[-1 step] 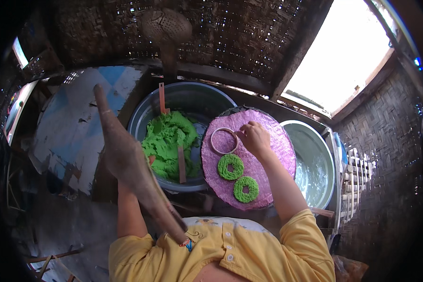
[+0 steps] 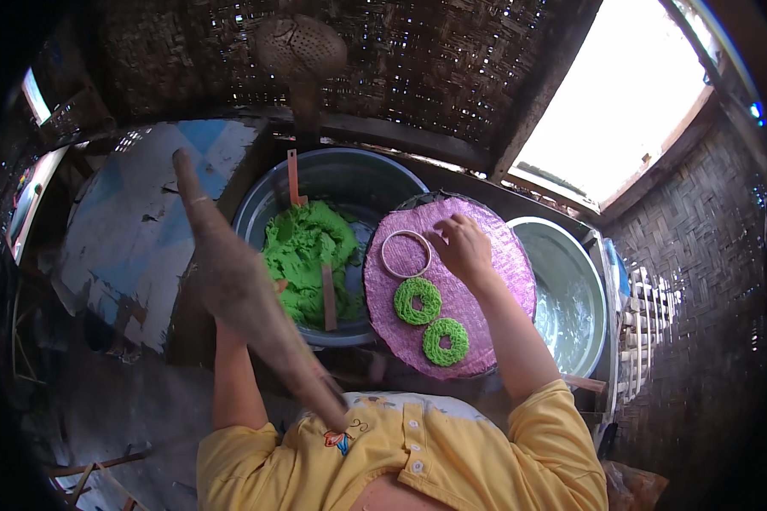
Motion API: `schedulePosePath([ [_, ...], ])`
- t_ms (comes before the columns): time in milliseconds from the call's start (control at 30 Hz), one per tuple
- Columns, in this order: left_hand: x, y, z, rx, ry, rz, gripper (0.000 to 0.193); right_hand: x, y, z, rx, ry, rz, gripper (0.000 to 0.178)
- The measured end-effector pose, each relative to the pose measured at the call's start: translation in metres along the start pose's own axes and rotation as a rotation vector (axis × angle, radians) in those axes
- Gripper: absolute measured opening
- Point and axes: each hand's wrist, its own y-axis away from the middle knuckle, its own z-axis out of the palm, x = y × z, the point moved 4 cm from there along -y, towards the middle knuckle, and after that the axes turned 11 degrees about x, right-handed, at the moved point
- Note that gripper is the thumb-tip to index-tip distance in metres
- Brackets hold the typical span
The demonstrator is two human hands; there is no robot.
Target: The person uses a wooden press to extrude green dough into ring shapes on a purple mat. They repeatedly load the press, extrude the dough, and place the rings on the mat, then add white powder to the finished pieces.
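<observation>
My left hand (image 2: 279,287) is mostly hidden behind a blurred wooden lever-like piece (image 2: 243,277). A few fingers show at the edge of soft green dough (image 2: 307,238), but what they grip cannot be seen. My right hand (image 2: 467,251) hovers over a round pink board (image 2: 503,268), its fingers loosely bent and slightly apart. Their tips are beside a thin pale ring (image 2: 386,257) lying there; contact is unclear. Below the ring lie two green, ring-shaped pieces of stringy dough, the upper piece (image 2: 404,301) and the lower piece (image 2: 457,342).
The dough sits in a large grey-blue basin (image 2: 392,175) with a reddish flat-handled tool (image 2: 293,177) and a brown flat stick (image 2: 329,296). Right of the board stands a tub of water (image 2: 601,315). A worn board (image 2: 119,221) is at left, a woven wall (image 2: 418,77) behind.
My right hand's fingertips have lifted slightly away from the ring. The wooden piece has shifted a little to the right and is more blurred.
</observation>
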Motion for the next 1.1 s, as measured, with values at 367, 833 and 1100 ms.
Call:
schedulePosePath([
  [367,0.098,0.062,0.181,-0.649,-0.751,0.855,0.016,-0.151,0.022,-0.152,0.327,-0.352,-0.758,0.062],
  [833,0.173,0.006,0.029,-0.446,-0.974,0.595,0.029,-0.107,0.041,-0.265,0.222,-0.907,-0.083,0.047],
  [1100,0.151,-0.01,0.014,-0.745,0.594,0.276,0.041,-0.168,0.035,-0.14,0.904,-1.286,0.205,0.012],
])
